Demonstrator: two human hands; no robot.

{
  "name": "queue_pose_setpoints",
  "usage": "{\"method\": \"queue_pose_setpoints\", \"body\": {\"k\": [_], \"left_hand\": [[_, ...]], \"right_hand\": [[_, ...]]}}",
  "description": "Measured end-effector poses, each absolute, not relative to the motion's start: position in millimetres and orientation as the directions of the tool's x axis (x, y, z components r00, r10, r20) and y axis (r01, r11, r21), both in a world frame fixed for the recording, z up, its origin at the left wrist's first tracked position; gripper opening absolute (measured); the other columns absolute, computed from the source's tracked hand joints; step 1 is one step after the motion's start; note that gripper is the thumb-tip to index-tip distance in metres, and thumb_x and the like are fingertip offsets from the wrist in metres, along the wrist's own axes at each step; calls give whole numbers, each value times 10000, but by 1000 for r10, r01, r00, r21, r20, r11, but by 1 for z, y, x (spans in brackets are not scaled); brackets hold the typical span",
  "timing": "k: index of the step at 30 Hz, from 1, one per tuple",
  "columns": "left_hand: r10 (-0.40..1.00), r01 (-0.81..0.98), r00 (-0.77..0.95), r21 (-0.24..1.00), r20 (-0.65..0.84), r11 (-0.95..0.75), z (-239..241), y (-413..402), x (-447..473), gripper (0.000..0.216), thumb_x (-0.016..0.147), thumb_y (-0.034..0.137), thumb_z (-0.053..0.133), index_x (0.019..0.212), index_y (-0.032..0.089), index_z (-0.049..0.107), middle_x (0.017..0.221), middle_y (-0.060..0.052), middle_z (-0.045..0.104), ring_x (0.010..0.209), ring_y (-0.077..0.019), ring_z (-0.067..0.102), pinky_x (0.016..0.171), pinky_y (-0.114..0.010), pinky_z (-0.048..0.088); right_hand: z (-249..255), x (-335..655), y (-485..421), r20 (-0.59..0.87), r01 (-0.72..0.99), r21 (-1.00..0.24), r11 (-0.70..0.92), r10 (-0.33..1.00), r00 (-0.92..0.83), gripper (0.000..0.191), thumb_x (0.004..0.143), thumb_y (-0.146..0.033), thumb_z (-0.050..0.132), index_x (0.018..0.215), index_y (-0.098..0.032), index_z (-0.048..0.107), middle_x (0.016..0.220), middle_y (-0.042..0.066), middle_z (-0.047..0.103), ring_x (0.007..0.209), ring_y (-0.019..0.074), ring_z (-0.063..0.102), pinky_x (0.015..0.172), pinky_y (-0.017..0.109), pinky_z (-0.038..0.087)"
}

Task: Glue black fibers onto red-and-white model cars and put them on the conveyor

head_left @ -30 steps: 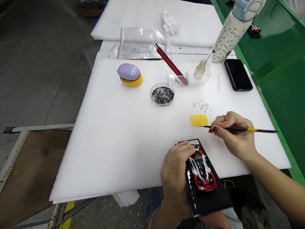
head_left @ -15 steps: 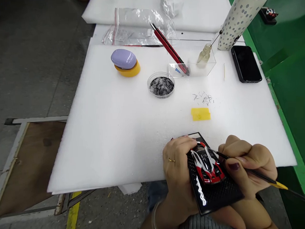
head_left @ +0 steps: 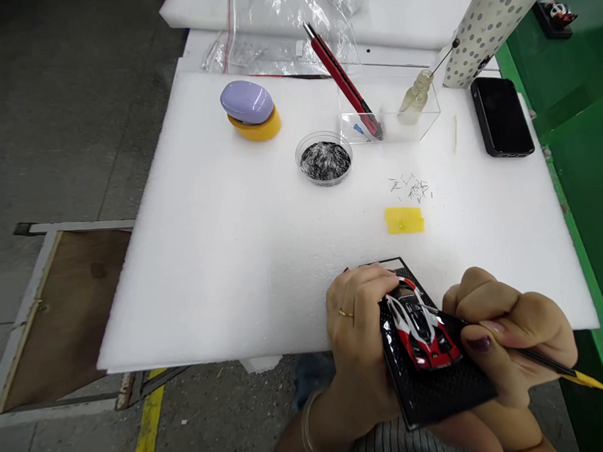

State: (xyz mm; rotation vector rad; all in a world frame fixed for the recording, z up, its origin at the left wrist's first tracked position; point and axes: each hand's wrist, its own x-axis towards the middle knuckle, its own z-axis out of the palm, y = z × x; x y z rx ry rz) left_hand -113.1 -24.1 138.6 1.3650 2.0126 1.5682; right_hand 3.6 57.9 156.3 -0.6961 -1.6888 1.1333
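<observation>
The left hand (head_left: 357,323) grips the black base (head_left: 443,392), its fingers just beside the model car (head_left: 427,337); the right hand (head_left: 513,331) has its fingers pinched around a slim brush (head_left: 551,363), tip at the car's side, contact unclear. Working well would mean bracing the base firmly and guiding the tip with small, light finger movements.

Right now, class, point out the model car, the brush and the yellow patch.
Model car (head_left: 424,328), head view: the middle of its body.
Brush (head_left: 539,359), head view: its dark handle.
Yellow patch (head_left: 404,220), head view: its middle.
</observation>
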Motion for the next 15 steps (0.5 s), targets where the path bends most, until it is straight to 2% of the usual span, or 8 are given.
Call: {"method": "queue_pose_setpoints", "body": {"k": [7,15], "left_hand": [[775,512,-536,859,334,-17,139,-23,-114,370,977,518,444,1179,231,559,1156,-106,679,1098,-292,644,949,-475,539],[772,513,-529,858,351,-39,141,-22,-114,365,993,511,421,1182,227,551,1157,-93,684,1112,-273,648,979,-453,539]], "right_hand": [[154,0,56,401,-73,-913,401,847,-349,263,904,-282,693,762,-284,472,549,-30,439,484,163,412,453,337,369],[159,5,61,370,-51,-921,386,824,-429,288,866,-225,722,743,-277,466,547,-34,436,477,154,414,457,328,374]]}}
